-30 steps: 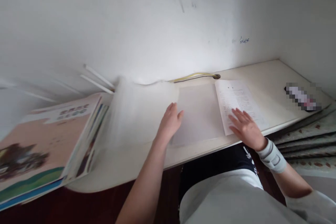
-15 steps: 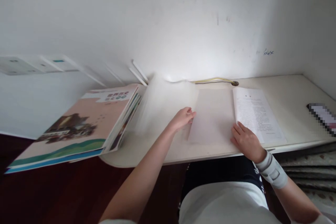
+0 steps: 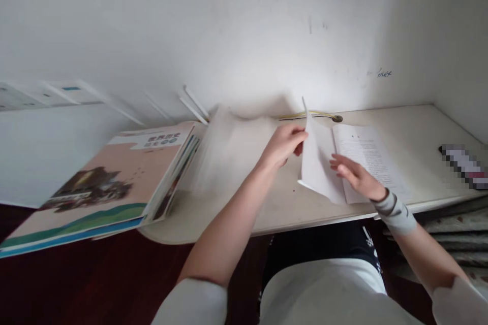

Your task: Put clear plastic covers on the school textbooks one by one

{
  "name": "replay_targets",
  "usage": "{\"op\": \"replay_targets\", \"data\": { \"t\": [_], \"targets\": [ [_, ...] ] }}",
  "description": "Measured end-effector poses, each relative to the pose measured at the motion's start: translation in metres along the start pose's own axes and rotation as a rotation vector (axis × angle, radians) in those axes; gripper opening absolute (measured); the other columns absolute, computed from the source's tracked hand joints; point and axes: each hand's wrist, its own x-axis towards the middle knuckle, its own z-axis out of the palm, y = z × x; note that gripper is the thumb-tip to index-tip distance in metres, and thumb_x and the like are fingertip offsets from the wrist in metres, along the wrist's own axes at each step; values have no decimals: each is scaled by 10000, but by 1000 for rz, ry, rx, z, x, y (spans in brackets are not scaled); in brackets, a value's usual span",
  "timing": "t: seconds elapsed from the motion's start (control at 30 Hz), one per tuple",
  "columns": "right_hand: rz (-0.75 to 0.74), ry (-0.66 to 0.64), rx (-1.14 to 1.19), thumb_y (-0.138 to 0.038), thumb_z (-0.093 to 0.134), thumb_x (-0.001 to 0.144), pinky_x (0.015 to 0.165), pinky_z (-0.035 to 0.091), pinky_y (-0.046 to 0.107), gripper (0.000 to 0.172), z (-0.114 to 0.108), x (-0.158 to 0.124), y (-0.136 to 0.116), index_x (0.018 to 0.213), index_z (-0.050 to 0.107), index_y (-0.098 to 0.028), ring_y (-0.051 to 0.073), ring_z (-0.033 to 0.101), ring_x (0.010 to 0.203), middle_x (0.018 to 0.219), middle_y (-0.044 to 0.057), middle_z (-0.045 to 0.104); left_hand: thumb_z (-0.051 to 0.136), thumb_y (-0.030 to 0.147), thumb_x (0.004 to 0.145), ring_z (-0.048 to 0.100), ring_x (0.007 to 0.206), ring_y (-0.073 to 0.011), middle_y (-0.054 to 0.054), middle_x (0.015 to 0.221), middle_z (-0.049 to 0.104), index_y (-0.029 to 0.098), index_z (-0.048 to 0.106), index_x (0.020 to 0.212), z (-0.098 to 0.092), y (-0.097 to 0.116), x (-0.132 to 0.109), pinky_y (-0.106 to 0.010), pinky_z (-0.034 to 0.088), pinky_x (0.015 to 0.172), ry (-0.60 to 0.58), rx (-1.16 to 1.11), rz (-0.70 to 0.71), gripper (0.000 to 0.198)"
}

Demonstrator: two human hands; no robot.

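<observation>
Left hand point(image 3: 284, 144) pinches the blank sheet point(image 3: 318, 167) by its upper left edge, fingers closed on the paper. The sheet stands tilted up off the counter point(image 3: 415, 132), with its near corner down close to the front edge. Right hand point(image 3: 353, 175) is open, fingers spread and loosely extended. It lies against the right side of the raised sheet and over the printed page point(image 3: 368, 152), which rests flat just to the right; whether the fingertips press the sheet or only brush it I cannot tell. A grey wrist brace point(image 3: 394, 210) wraps the right wrist. To the left of the left hand a pale, blurred stack of paper point(image 3: 229, 155) lies on the counter. Beyond it a large picture book point(image 3: 110, 177) overhangs the counter's left end. Behind the sheet a yellow cable point(image 3: 293, 114) runs along the foot of the wall to a round grommet point(image 3: 336, 119). A pixelated object point(image 3: 463, 165) lies at the counter's far right.
</observation>
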Motion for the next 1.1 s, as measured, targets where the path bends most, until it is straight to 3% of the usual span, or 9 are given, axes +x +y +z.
{"op": "replay_targets", "data": {
  "t": [0.13, 0.27, 0.37, 0.47, 0.67, 0.77, 0.9, 1.0, 1.1],
  "targets": [
    [96, 78, 410, -657, 93, 874, 802, 531, 393, 714, -36, 21, -21, 1360, 325, -187, 219, 639, 987, 1157, 136, 624, 485, 201, 763, 538, 472, -90, 20, 535, 538, 131, 554, 645, 61, 47, 4, -205, 417, 481, -160, 164, 239, 154],
    [243, 153, 526, -647, 104, 875, 747, 539, 379, 701, -77, 10, -8, 1199, 494, -163, 227, 667, 860, 955, 112, 686, 406, 236, 880, 629, 646, -105, -42, 732, 661, 123, 590, 827, 101, 39, 6, -248, 499, 666, -348, 98, 370, 223],
    [368, 222, 524, -504, 421, 839, 679, 541, 380, 461, -102, -7, 30, 1120, 528, -155, 228, 670, 751, 900, 102, 697, 421, 270, 897, 633, 914, -139, -88, 987, 670, 148, 573, 1007, 102, 3, 9, -286, 486, 836, -219, 68, 449, 224],
    [466, 269, 510, -313, 600, 695, 605, 529, 347, 402, -115, -21, 73, 1058, 540, -151, 202, 651, 658, 843, 75, 701, 344, 303, 929, 557, 1108, -180, -136, 1190, 590, 148, 528, 1132, 92, -39, 7, -331, 451, 929, -71, 219, 417, 315],
    [526, 278, 381, -229, 601, 648, 520, 486, 261, 326, -118, -32, 117, 961, 576, -141, 135, 583, 531, 639, -3, 653, 307, 496, 915, 195, 1372, -315, -218, 1465, 264, 96, 271, 1400, 91, -105, -19, -501, 281, 1069, -372, 838, 344, 630],
    [517, 272, 268, -210, 585, 669, 526, 489, 259, 346, -121, -34, 124, 1008, 570, -141, 133, 581, 532, 617, -11, 643, 299, 539, 901, 108, 1381, -342, -203, 1489, 202, 88, 242, 1421, 94, -119, -29, -540, 194, 1094, -386, 1007, 350, 690],
    [515, 371, 32, -226, 546, 723, 637, 526, 329, 454, -128, -41, 136, 1162, 523, -110, 176, 639, 646, 757, 68, 693, 285, 540, 903, 132, 1377, -352, -199, 1486, 218, 87, 254, 1421, 95, -122, -34, -547, 198, 1090, -350, 1063, 373, 689],
    [438, 490, -281, -250, 530, 746, 765, 510, 367, 423, -130, -51, 144, 1140, 554, -99, 202, 647, 782, 895, 114, 693, 286, 536, 904, 148, 1375, -355, -209, 1475, 244, 99, 266, 1418, 96, -123, -34, -563, 218, 1076, -318, 1061, 403, 676],
    [335, 453, -544, -273, 475, 795, 851, 474, 397, 320, -125, -61, 145, 1045, 611, -127, 234, 619, 933, 997, 135, 668, 292, 535, 903, 167, 1370, -360, -211, 1470, 256, 103, 276, 1414, 97, -125, -35, -564, 226, 1072, -304, 1065, 412, 670]
  ]
}}
